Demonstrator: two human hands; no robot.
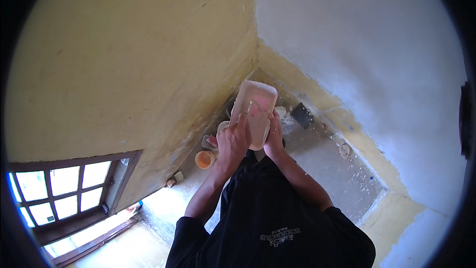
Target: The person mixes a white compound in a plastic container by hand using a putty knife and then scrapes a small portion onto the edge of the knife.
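Observation:
A shallow rectangular plastic tray [260, 93], smeared with pale material and with pink patches inside, is held up before my chest. My right hand [274, 134] grips its right side, the fingers partly hidden by the rim. My left hand [234, 139] reaches over the tray's left side, with one finger extended over the inside. Whether that hand grips the tray or anything else is hard to tell. Below the tray, an orange cup [205, 159] and a small clear container with something red inside [210, 142] stand on the floor.
Two walls meet ahead: a yellow wall [148, 63] at left and a partly white-coated wall [353, 44] at right. A dark flat piece [302, 115] and a pale lump [344, 150] lie on the spattered floor. A brown-framed paned door or window [63, 190] is at lower left.

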